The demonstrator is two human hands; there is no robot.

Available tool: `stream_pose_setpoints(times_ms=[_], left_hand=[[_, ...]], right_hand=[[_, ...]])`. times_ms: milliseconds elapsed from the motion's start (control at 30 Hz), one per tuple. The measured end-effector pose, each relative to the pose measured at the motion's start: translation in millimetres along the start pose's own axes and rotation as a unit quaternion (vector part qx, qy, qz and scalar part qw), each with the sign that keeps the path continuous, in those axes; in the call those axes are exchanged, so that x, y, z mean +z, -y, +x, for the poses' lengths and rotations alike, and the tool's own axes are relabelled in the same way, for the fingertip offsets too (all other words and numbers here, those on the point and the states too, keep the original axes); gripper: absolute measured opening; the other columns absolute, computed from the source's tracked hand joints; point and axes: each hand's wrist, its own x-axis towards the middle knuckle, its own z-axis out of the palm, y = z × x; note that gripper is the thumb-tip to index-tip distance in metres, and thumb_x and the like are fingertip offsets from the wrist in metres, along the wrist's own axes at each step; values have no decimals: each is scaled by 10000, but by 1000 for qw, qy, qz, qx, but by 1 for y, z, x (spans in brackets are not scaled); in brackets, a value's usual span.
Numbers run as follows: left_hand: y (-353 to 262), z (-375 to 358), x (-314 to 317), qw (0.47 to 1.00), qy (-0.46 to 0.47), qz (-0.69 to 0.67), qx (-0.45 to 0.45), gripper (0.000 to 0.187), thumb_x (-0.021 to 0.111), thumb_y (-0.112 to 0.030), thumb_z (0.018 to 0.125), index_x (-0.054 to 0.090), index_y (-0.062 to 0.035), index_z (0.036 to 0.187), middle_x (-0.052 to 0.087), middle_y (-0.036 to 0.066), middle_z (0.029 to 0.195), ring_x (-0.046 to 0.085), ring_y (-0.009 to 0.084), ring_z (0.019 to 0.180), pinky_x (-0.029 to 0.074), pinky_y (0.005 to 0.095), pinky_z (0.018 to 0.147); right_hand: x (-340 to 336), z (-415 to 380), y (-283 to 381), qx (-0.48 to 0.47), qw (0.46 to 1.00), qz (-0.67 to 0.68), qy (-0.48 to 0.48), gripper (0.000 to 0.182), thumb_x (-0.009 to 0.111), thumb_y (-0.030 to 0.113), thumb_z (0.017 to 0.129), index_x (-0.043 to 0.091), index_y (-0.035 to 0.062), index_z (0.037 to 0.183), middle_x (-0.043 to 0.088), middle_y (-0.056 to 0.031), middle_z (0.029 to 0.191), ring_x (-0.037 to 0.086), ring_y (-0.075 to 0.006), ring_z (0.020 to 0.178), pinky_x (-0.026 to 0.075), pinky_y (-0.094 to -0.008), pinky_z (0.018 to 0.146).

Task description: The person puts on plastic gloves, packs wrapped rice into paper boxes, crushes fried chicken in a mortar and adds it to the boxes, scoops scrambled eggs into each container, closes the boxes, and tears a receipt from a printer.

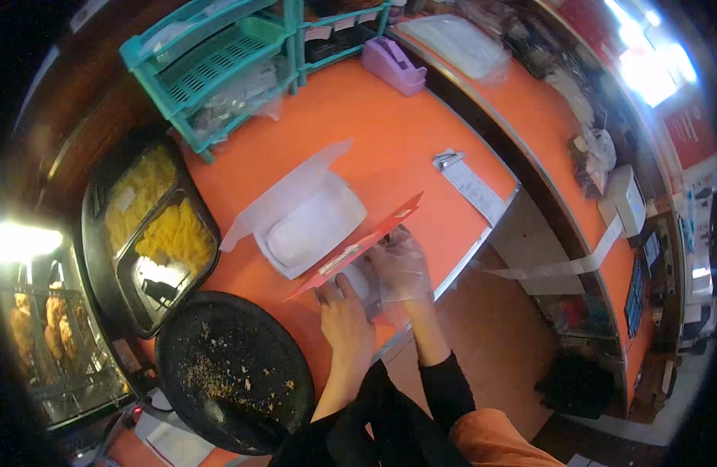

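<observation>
Around a box (339,201)
4 o'clock: right grip (401,268) is pinching red flap (371,236); 5 o'clock: left grip's (347,321) closure is showing unclearly.

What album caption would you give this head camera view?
A left hand and a gloved right hand at the red flap of an open white box on an orange counter.

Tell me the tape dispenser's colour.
Light purple; the tape dispenser shows best in the head view.

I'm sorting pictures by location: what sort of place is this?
Probably a takeaway food shop: yellow fry-like sticks, browned food pieces beneath a bright white lamp, and a red-and-white cardboard box.
</observation>
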Motion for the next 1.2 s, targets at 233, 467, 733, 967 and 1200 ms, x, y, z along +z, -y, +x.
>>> stream_pose_setpoints(times_ms=[233, 467, 733, 967, 1200], left_hand=[[1, 10, -9, 997, 32, -48, -56, 766, 742, 31, 631, 381, 18, 1306, 431, 267, 1296, 475, 451, 1190, 519, 473, 854], [18, 8, 2, 999, 13, -37, -16, 746, 727, 30, 645, 397, 17, 1314, 497, 266, 1235, 525, 456, 1113, 509, 483, 853], [27, 5, 8, 994, 24, -102, -16, 577, 602, 70, 715, 451, 18, 1270, 516, 257, 1206, 522, 459, 1076, 467, 509, 870], [35, 5, 12, 991, -20, -127, 45, 501, 597, 47, 737, 489, 18, 1225, 541, 253, 1164, 517, 456, 1075, 444, 518, 875], [36, 8, 17, 989, -59, -104, 87, 380, 653, 8, 719, 491, 2, 1063, 560, 222, 1015, 543, 426, 956, 431, 504, 818]], right_hand=[[-6, -3, 39, -8, 963, -268, -10, 256, 638, 248, 800, 634, 56, 969, 650, -159, 922, 632, -358, 857, 502, -470, 781], [-17, -5, 22, -96, 967, -236, 21, 254, 628, 192, 816, 616, 62, 1034, 644, -161, 959, 617, -375, 911, 499, -476, 795], [-42, -2, 36, -108, 939, -318, 70, 294, 635, 84, 798, 614, 72, 1091, 638, -174, 1007, 632, -374, 904, 530, -445, 749], [-59, -19, 32, -233, 893, -385, 21, 395, 629, -10, 756, 605, 96, 1136, 612, -141, 991, 628, -331, 890, 528, -418, 749], [-64, -20, 8, -248, 897, -366, 25, 494, 672, 44, 722, 521, 114, 1187, 607, -139, 978, 621, -357, 835, 537, -442, 701]])
